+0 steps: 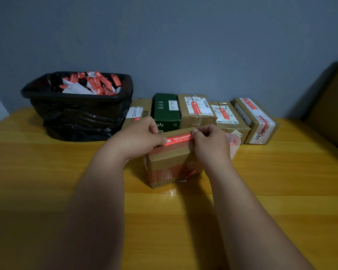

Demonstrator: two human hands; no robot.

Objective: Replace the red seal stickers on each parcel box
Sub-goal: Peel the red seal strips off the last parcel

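A brown cardboard parcel box [171,165] stands on the yellow wooden table [66,172] in front of me. A red seal sticker [179,140] with white print lies across its top. My left hand [139,136] pinches the sticker's left end, and my right hand [211,142] pinches its right end. Behind my right hand a sheet of red stickers [234,142] shows partly. A row of parcel boxes stands at the back: a green one [166,110] and brown ones [196,110], some with red stickers on their labels.
A bin lined with a black bag [76,112] stands at the back left, filled with used red stickers and white backing paper. A large brown box [332,106] rises at the right edge. A grey wall runs behind the table.
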